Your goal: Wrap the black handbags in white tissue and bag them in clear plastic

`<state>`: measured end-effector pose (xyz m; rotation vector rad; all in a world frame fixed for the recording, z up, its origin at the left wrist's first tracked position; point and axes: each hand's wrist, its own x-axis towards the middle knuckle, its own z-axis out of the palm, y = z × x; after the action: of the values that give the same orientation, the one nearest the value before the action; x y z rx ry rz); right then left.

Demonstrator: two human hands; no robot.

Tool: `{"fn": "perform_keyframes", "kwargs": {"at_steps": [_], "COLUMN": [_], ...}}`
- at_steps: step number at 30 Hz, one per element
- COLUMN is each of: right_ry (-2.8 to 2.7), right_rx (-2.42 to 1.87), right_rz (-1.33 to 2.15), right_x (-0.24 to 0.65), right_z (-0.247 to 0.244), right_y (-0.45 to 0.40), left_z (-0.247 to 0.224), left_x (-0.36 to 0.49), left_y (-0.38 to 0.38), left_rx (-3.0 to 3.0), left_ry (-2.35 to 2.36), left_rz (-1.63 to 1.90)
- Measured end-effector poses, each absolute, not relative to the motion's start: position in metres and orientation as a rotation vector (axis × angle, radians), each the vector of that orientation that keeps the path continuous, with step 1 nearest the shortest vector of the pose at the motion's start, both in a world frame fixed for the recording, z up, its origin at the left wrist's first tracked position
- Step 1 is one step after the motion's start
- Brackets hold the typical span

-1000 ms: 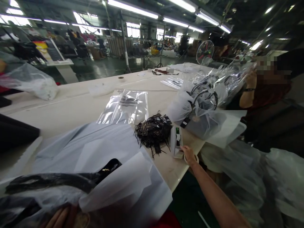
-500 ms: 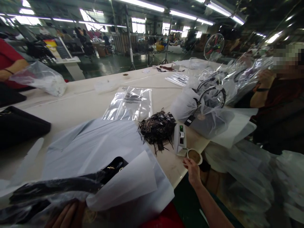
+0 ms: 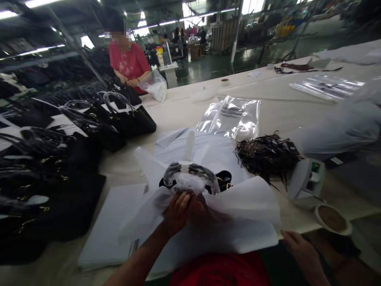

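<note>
My left hand [image 3: 178,208] presses closed fingers on gathered white tissue paper [image 3: 247,202] at the front of a bag. The paper is folded around the bag, whose body it hides. Plastic-wrapped handles [image 3: 190,171] arch above the paper, and a black strap [image 3: 224,177] with a gold clasp shows beside them. Off to the right, by the table edge, my right hand [image 3: 302,250] has its fingers pinched together; anything between them is too small and blurred to name. A white tape dispenser [image 3: 308,180] stands beyond it, near a round tape roll [image 3: 332,219].
Many black handbags [image 3: 127,119] crowd the left side, near a stack of white sheets [image 3: 113,222]. Clear plastic bags [image 3: 230,117] lie ahead. A pile of black hang tags [image 3: 268,155] sits by the dispenser. A person in red [image 3: 131,59] works at the far left.
The view has swung left, bringing the wrapped bag to the middle. My right hand has come away from the tape dispenser, toward the bag. My left hand now shows on top of the paper.
</note>
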<state>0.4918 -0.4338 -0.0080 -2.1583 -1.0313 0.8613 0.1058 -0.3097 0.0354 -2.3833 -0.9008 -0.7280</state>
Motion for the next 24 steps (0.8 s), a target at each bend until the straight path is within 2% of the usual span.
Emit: {"fn": "perform_keyframes", "kwargs": {"at_steps": [2,4,7,11,18,24], "right_ry": [-1.215,-1.354,-1.466,-1.202,-0.933,-0.889], "right_rx": [-1.999,-1.816,-1.462,-1.279,-1.528,-1.689], "right_rz": [1.217,1.418,1.539,1.449,1.152,1.049], "right_x": [0.442,0.387,0.316,0.26,0.229,0.223], "right_z": [0.004,0.024,0.062,0.089,0.065,0.07], "right_y": [-0.443,-0.443,-0.424,-0.384,-0.349,-0.345], "left_z": [0.038,0.04,0.039,0.034,0.034,0.029], "left_x": [0.107,0.108,0.107,0.101,0.092,0.093], "left_y": [-0.313,-0.315,-0.319,-0.323,-0.327,-0.328], "left_rx": [-2.386,-2.398,-2.416,-2.494,-2.637,-2.642], "left_ry": [-0.891,-0.864,-0.834,-0.804,-0.725,-0.717], "left_rz": [-0.741,-0.754,-0.768,-0.772,-0.92,-1.017]}}
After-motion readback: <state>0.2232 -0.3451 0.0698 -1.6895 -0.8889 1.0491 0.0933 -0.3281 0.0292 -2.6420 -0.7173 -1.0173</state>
